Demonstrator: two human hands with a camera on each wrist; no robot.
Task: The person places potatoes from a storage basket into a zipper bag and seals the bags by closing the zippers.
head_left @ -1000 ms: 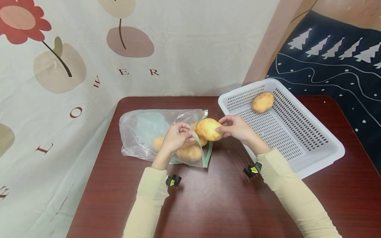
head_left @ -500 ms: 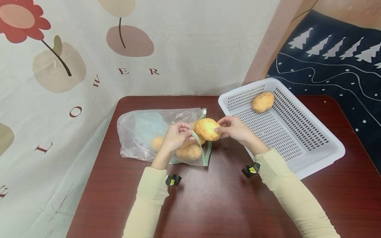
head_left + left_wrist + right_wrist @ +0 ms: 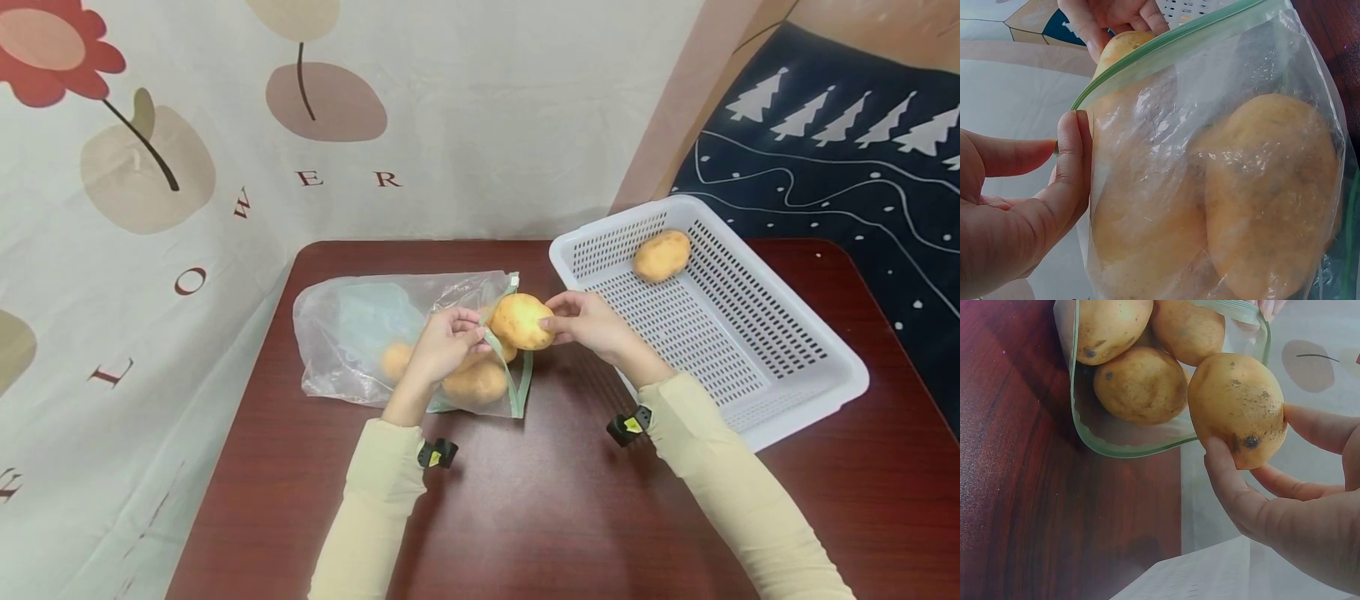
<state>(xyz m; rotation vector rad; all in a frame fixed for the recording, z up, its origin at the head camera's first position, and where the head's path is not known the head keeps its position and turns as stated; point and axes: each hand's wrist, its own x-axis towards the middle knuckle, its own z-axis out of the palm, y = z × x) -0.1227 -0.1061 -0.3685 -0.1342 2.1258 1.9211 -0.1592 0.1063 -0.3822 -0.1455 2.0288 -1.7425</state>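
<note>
A clear zip bag (image 3: pixel 322 333) with a green edge lies on its side, its mouth facing right. Several potatoes (image 3: pixel 1141 384) are inside it, near the opening. My left hand (image 3: pixel 447 343) pinches the bag's green rim (image 3: pixel 1147 50) between thumb and fingers, holding the mouth apart. In my right hand (image 3: pixel 592 325) a potato (image 3: pixel 1238 409) is gripped by thumb and fingertips, right at the bag's mouth. From the right wrist view, this potato overlaps the green rim; whether it touches the other potatoes I cannot tell.
To the right stands a white perforated basket (image 3: pixel 810 417) with one potato (image 3: pixel 662 257) near its far end. Both rest on the dark red table (image 3: pixel 517 517). A patterned cloth (image 3: pixel 487 150) hangs behind the table's back edge.
The right hand and its potato have shifted slightly left, and the potato is a little higher. The bag has slid slightly left. My left hand keeps its pinch on the rim.
</note>
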